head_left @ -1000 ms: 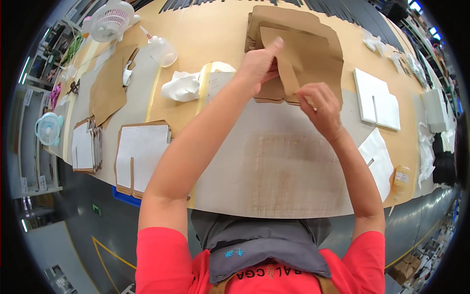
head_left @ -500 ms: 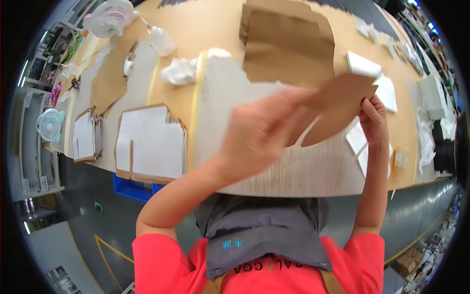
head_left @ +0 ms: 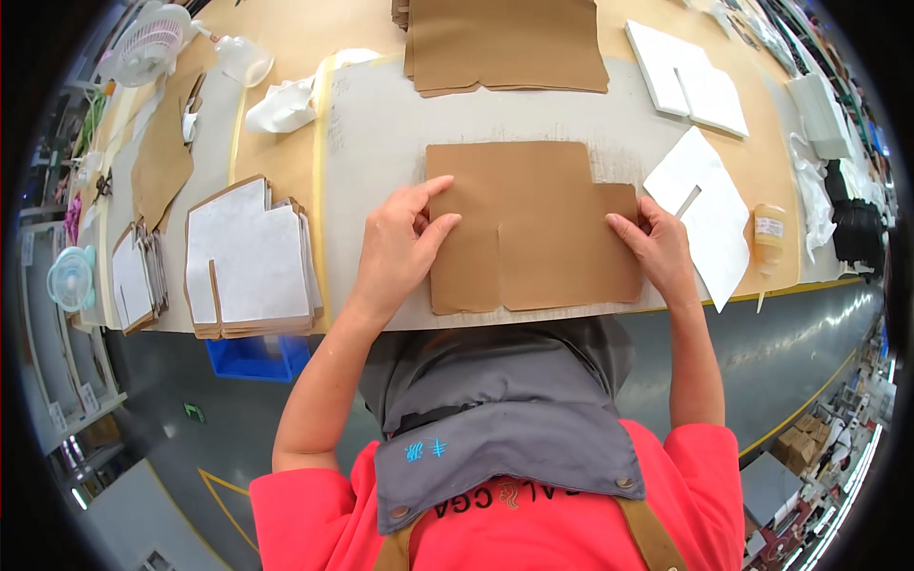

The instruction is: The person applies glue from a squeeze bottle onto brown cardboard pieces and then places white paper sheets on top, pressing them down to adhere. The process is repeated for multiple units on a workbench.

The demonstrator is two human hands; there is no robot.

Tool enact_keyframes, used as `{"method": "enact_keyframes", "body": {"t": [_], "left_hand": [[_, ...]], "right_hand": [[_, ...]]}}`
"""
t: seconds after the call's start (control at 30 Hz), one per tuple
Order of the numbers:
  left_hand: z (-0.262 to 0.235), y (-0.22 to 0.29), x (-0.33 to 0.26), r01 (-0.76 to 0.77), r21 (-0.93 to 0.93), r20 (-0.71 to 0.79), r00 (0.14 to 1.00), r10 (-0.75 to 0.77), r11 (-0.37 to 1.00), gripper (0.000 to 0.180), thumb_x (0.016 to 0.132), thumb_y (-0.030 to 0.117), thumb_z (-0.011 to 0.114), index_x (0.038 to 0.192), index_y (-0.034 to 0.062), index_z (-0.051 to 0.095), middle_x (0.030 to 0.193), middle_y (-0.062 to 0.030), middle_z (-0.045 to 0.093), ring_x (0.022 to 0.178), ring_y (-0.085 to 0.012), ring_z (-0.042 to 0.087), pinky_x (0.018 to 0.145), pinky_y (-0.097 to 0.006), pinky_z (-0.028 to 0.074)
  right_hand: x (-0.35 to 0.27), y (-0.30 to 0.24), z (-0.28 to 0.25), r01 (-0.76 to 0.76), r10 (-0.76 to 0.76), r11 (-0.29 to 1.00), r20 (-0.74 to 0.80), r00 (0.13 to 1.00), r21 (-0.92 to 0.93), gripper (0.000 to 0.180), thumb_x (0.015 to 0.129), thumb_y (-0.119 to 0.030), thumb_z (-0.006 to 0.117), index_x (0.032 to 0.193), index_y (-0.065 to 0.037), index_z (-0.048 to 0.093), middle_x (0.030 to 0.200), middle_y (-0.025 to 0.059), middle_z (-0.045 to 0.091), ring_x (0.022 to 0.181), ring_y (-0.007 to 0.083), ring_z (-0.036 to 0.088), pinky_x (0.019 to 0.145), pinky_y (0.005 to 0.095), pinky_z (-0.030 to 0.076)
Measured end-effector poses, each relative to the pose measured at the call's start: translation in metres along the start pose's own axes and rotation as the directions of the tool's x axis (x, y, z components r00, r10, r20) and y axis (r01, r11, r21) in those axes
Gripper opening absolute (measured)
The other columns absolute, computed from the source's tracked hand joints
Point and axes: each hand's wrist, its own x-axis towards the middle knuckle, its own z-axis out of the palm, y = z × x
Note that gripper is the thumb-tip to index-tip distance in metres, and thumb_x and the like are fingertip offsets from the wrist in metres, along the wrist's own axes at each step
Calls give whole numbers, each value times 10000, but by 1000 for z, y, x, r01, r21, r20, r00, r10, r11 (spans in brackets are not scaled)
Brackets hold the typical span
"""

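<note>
Work piece: brown die-cut cardboard sheet (head_left: 533, 226), stepped outline with a slit up from its near edge, lying flat on the grey mat (head_left: 371, 124) at the near edge of the table.
Left hand (head_left: 405, 249): palm down on the sheet's left edge; fingers spread and pressed flat, thumb lying out over the card.
Right hand (head_left: 655, 246): resting on the sheet's right edge at the step; fingers held close together, tips on the card; gripping nothing.
Cardboard stack, far (head_left: 505, 43): pile of brown sheets of the same colour, beyond the work piece, apart from it.
Cardboard stack, left (head_left: 249, 257): white-faced die-cut sheets with brown edges, just left of the mat, notched corner.
White sheet, right (head_left: 703, 214): square-cut white piece with a slit, just beside the right hand.
White blocks (head_left: 685, 71): two flat white rectangles, far right of the mat.
Bottle (head_left: 767, 233): small amber bottle with a white label, near the right table edge.
Fan (head_left: 150, 43): small white desk fan, far left corner.
Bin (head_left: 252, 357): blue crate under the table's near edge, left of the person.
</note>
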Motion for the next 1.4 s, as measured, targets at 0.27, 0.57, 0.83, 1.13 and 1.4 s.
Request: {"method": "enact_keyframes", "body": {"t": [0.27, 0.57, 0.83, 1.13, 1.4], "left_hand": [[4, 8, -10, -221, 355, -124, 952, 280, 909, 381, 826, 136, 803, 1194, 79, 726, 1083, -107, 577, 958, -272, 568, 802, -362, 507], [31, -2, -16, -404, 362, -17, 898, 439, 840, 246, 845, 162, 783, 1088, 136, 749, 1049, -31, 604, 1021, -240, 571, 921, -386, 432], [28, -11, -20, -433, 368, -2, 885, 466, 823, 321, 855, 182, 771, 1163, 115, 711, 1099, -51, 603, 1057, -249, 581, 932, -396, 427], [17, -22, -30, -379, 437, -24, 901, 432, 816, 374, 811, 171, 803, 1170, 114, 716, 1159, -77, 618, 1107, -277, 590, 940, -419, 429], [18, -9, -30, -347, 435, -51, 912, 408, 831, 402, 768, 141, 821, 1156, 120, 720, 1166, -57, 614, 1184, -303, 552, 1010, -440, 419]], "right_hand": [[12, 47, -84, -23, -227, 897, -504, 833, -442, 519, 882, -300, 784, 1301, -62, 589, 1142, 100, 605, 977, 246, 571, 842, 366, 483], [43, 201, -240, -381, 380, 923, -311, 871, 58, 663, 891, -514, 756, 1308, -18, 611, 1172, 74, 651, 1062, 184, 632, 910, 312, 498], [16, 237, -319, 2, 388, 696, -379, 841, 718, 607, 923, -504, 721, 1285, -26, 623, 1163, 107, 695, 1066, 199, 678, 904, 319, 562], [-41, 107, -159, 266, -17, -79, -268, 963, 961, 521, 1022, -252, 605, 1476, -49, 448, 1445, 174, 547, 1265, 282, 595, 950, 426, 606], [-6, -4, -71, 59, 37, -122, -54, 998, 991, 693, 919, -579, 656, 1402, -105, 508, 1320, 99, 632, 1115, 265, 676, 734, 315, 653]]}}
